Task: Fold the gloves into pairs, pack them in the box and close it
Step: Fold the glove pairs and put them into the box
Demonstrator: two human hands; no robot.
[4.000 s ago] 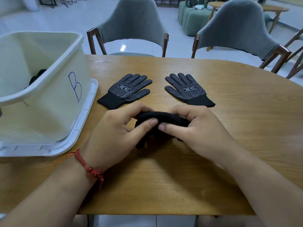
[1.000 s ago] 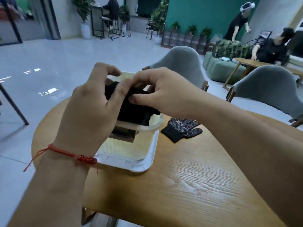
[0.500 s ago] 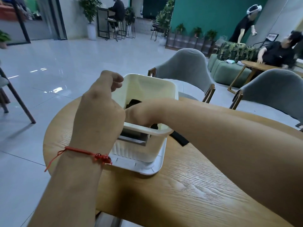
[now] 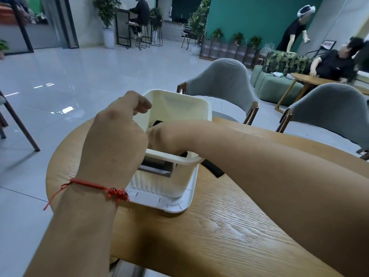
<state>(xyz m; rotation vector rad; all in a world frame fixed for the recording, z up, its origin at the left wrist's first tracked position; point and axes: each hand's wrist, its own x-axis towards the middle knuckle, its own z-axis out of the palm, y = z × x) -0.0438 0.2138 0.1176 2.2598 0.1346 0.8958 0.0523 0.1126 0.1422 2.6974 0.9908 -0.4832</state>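
Gloves (image 4: 157,123) are glimpsed, black, inside the white box (image 4: 187,102), where the right hand (image 4: 161,134) is sunk, its grip hidden. The left hand (image 4: 117,136) is curled at the rim; no hold can be confirmed. Soft, light, springy knit is judged, best pinched across the fold.

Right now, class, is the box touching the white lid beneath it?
Touching. The head view shows the box standing inside the white lid, base seated within its raised rim.

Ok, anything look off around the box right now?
Nothing damaged. The white box stands on what looks like its lid, so it cannot close yet, and a black glove cuff lies on the table beside it, not yet packed.
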